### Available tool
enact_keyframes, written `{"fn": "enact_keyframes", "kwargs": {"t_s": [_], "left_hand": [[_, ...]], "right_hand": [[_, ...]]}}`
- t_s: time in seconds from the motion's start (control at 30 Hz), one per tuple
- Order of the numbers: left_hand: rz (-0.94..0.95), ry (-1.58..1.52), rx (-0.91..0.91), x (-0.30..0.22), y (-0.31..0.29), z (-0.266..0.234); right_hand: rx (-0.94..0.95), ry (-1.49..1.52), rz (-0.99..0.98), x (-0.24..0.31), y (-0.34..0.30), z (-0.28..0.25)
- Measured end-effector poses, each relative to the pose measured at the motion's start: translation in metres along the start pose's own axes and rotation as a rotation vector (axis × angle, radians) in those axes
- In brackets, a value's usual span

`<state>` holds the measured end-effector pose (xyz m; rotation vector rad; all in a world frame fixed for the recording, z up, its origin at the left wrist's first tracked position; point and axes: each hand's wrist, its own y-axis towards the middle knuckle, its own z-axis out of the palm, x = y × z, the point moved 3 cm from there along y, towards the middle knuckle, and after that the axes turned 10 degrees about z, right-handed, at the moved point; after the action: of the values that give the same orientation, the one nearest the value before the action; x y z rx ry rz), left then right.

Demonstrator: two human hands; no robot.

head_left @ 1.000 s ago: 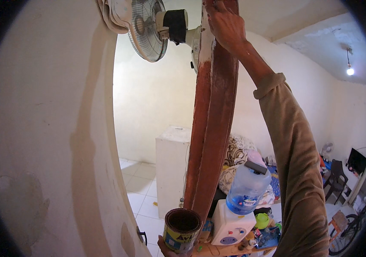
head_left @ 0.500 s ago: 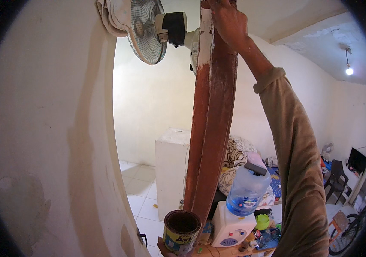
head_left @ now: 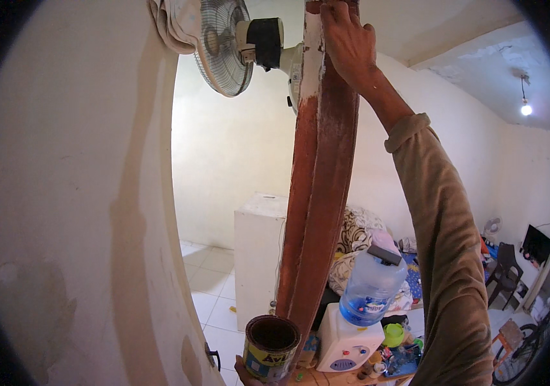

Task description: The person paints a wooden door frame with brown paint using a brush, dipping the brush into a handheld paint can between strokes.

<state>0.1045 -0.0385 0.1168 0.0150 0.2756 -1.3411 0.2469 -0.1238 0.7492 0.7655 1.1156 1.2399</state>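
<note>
One tall red-brown painted post [head_left: 321, 193], pale-patched above

Before the post's lower end, a cylindrical yellow-labelled can [head_left: 270, 359] sits in the curled left hand [head_left: 246, 376]. High up, the bare right hand [head_left: 351, 48] bends its fingers at the post; whether they grip anything, I cannot tell.

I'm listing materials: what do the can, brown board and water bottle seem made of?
Can: likely metal, judging by its thin round rim; brown-coated inside.
Board: perhaps wood, though reddish-brown paint, patchy beside a pale stretch, hides any grain.
Bottle: probably plastic, smooth and bluish, its walls see-through.
</note>
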Motion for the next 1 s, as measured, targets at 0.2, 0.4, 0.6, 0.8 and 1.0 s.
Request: {"fn": "enact_keyframes", "kwargs": {"t_s": [0.2, 0.4, 0.6, 0.8, 1.0], "left_hand": [[0.023, 0.057, 0.014, -0.003, 0.001, 0.001], [0.051, 0.009, -0.101, 0.005, 0.019, -0.024], [0.040, -0.009, -0.102, 0.004, 0.014, -0.017], [-0.016, -0.002, 0.060, 0.000, 0.001, -0.003], [-0.055, -0.084, -0.084, 0.013, 0.020, -0.038]], "right_hand": [[-0.242, -0.054, -0.149, 0.006, -0.006, -0.014], [-0.097, -0.061, -0.070, 0.000, -0.006, -0.006], [-0.061, -0.118, -0.062, 0.003, -0.003, -0.010], [-0.018, -0.100, -0.061, -0.003, -0.006, -0.012], [0.031, 0.034, -0.045, -0.008, -0.008, -0.014]]}}
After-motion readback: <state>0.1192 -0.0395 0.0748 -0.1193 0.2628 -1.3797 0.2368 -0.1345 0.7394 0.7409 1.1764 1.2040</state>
